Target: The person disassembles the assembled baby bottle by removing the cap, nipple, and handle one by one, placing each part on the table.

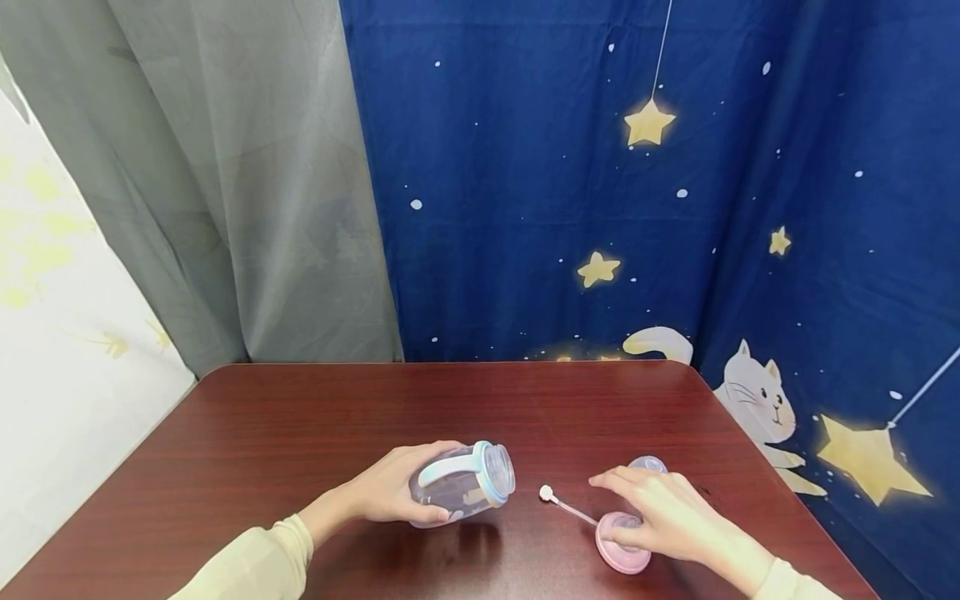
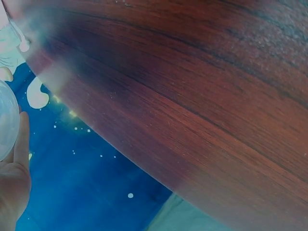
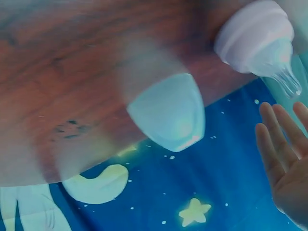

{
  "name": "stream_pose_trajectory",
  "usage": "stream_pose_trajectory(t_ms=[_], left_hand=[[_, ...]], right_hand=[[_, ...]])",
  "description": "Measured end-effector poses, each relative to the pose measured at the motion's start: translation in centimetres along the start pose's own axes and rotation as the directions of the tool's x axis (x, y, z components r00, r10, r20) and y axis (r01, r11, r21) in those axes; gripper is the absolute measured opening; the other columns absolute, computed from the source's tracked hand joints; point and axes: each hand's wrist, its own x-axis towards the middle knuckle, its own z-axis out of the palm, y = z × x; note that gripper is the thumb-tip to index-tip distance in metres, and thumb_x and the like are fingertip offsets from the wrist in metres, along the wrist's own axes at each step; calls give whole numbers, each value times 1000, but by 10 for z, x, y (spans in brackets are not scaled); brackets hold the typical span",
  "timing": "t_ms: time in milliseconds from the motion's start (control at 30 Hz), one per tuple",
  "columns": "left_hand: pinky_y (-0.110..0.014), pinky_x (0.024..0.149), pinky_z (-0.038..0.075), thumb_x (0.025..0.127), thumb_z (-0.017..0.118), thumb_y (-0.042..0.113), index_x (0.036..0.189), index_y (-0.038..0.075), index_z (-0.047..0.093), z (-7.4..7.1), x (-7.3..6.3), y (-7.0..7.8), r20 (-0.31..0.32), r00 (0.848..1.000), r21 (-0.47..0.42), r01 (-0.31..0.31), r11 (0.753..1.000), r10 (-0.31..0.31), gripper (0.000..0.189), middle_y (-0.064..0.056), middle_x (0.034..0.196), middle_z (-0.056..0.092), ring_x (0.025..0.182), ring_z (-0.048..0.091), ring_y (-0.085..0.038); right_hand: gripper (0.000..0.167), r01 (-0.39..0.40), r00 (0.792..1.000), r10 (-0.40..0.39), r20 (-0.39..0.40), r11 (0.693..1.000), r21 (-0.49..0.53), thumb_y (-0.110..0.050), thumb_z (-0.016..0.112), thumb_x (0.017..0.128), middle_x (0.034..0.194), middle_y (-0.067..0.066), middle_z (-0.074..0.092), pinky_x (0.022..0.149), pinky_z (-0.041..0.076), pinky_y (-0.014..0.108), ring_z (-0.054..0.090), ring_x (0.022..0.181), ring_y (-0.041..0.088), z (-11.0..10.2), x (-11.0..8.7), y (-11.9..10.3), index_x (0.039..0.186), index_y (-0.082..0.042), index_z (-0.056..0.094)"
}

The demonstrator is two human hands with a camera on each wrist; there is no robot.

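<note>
My right hand (image 1: 663, 517) is spread over the pink nipple collar (image 1: 620, 561); I cannot tell whether it makes contact. My left hand (image 1: 397, 487) grips the smooth, clear bottle (image 1: 441, 493) by its rounded body, tilted, open mouth facing right, pale handle (image 1: 448, 468) uppermost. A straw (image 1: 577, 512) with a white ball end extends from the collar into the gap between collar and bottle. The translucent domed cap (image 1: 650, 463) lies just beyond my right hand. The wood-grain table (image 1: 337, 417) has rounded far corners, its far edge well beyond both hands, before the blue curtain (image 1: 510, 175).
</note>
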Motion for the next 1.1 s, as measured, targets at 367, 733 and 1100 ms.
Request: stream_pose_trajectory(t_ms=[367,733,1100], left_hand=[[-25,70,44,72,68,42,128,20,39,0,-1,-2,-2,1000,-6,-9,1000,9,67,9,105,54,87,52,-6],[-25,69,44,72,68,43,127,20,39,1,-1,-4,-12,1000,10,-13,1000,13,67,9,105,54,86,52,-6],[-24,70,44,71,68,42,128,19,39,1,1,-3,-13,1000,-2,-25,1000,25,67,8,105,55,86,52,-6]], right_hand=[[31,27,971,-7,-240,996,81,-32,71,71,95,-12,60,61,46,24,57,81,2,-1,38,-18,100,-24,62],[34,-30,989,55,-137,983,178,-33,65,77,99,-13,58,59,44,24,55,72,-1,22,57,-34,110,-22,58],[47,-75,995,88,-45,969,234,-35,65,76,94,-13,55,55,41,23,47,60,-1,35,66,-42,118,-19,53]])
